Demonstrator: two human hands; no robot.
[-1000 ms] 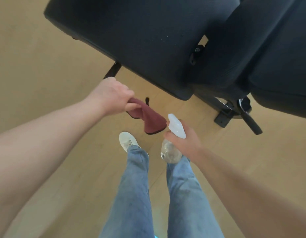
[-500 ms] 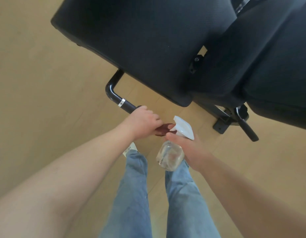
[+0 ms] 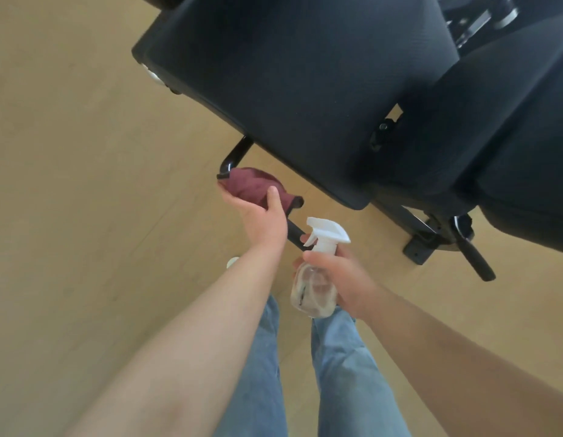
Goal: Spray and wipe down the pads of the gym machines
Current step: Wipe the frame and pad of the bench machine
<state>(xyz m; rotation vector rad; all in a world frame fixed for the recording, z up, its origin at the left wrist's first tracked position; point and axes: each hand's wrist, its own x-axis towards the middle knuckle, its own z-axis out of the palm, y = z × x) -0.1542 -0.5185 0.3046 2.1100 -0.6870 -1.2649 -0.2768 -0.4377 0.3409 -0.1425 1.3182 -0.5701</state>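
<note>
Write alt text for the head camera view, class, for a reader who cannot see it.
A person's left hand presses a maroon cloth around a black metal bar below a black gym pad. The right hand holds a clear spray bottle above jeans-clad legs on a tan floor.

No legible text — none anywhere

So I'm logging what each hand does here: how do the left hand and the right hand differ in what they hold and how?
The left hand presses a maroon cloth around the black bar under the pad; the right hand only holds a clear spray bottle in the air. The left hand reaches further forward; the right hand sits nearer the body. Both are closed on their item.
</note>
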